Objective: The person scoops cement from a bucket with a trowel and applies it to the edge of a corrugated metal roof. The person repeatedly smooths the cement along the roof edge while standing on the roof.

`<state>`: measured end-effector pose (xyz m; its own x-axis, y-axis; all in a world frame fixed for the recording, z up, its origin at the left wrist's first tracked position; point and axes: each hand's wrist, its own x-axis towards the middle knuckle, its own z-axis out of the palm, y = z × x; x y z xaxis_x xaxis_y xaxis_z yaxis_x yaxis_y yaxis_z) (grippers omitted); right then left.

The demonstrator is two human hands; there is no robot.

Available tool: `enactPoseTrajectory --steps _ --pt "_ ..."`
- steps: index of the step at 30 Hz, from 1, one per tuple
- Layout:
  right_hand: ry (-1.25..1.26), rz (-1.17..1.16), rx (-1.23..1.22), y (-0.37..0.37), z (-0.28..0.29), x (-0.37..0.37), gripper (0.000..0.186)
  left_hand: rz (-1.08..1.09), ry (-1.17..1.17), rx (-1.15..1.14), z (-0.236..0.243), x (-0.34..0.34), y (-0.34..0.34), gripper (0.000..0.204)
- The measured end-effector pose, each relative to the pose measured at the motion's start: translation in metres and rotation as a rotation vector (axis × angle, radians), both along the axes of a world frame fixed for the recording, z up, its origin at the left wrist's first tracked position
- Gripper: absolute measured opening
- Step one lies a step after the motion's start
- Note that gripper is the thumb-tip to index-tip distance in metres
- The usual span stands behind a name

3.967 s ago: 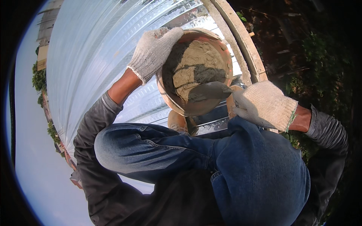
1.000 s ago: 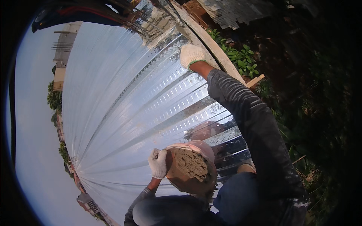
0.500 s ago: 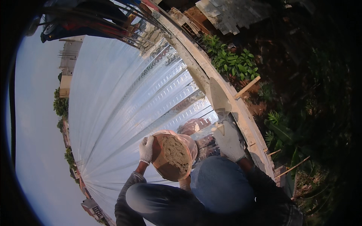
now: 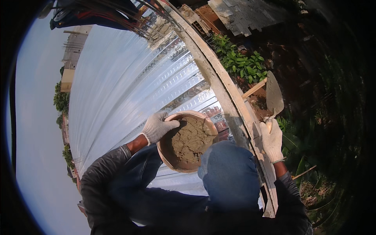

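Observation:
My left hand (image 4: 158, 127), in a whitish knit glove, grips the upper left rim of a round bucket (image 4: 165, 158), thumb over the inner edge. Grey-brown wet mortar (image 4: 190, 137) lies inside, cracked and lumpy on top. Out past the wooden edge board, my gloved right hand (image 4: 271, 139) is closed round the handle of a pointing trowel (image 4: 275, 96). The trowel's blade points away from me, with a greyish film on its face. My bent knee (image 4: 229, 172) is beside the bucket's right side.
Ribbed shiny metal decking (image 4: 129, 90) spreads to the left. A concrete strip and wooden form board (image 4: 231, 88) curve along its right edge, with a wooden stick (image 4: 254, 88) jutting out. Beyond is a drop with green plants (image 4: 244, 64). Steel rods and a person (image 4: 94, 15) are at the far left.
My right hand has swung the trowel outward, from over the concrete strip to beyond the board. The bucket now faces up more, and my left hand has shifted along its rim.

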<state>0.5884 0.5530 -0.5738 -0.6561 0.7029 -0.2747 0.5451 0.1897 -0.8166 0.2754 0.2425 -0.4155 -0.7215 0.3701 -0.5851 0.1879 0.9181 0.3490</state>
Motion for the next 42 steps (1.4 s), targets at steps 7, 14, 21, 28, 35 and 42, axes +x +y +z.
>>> enactPoseTrajectory --steps 7,14,21,28,35,42 --pt "-0.037 -0.278 -0.151 -0.026 0.011 0.0 0.04 -0.474 -0.057 -0.071 0.013 -0.018 0.015 0.032" --pt "0.014 -0.522 -0.317 -0.068 -0.037 0.002 0.032 -0.21 -0.109 0.015 0.05 -0.08 -0.016 0.022" --pt "0.096 -0.575 -0.313 -0.101 -0.011 -0.047 0.032 0.28 0.197 0.439 0.06 -0.241 -0.077 0.035" --pt "-0.032 -0.491 0.052 -0.108 -0.02 -0.032 0.037 0.569 0.262 0.624 -0.037 -0.406 -0.108 0.02" --pt "-0.106 -0.664 -0.09 -0.161 -0.003 -0.038 0.03 0.891 -0.335 1.011 -0.129 -0.563 -0.317 0.031" --pt "0.055 -0.817 0.015 -0.158 0.098 -0.096 0.036 0.959 -0.27 1.157 -0.225 -0.495 -0.356 0.054"
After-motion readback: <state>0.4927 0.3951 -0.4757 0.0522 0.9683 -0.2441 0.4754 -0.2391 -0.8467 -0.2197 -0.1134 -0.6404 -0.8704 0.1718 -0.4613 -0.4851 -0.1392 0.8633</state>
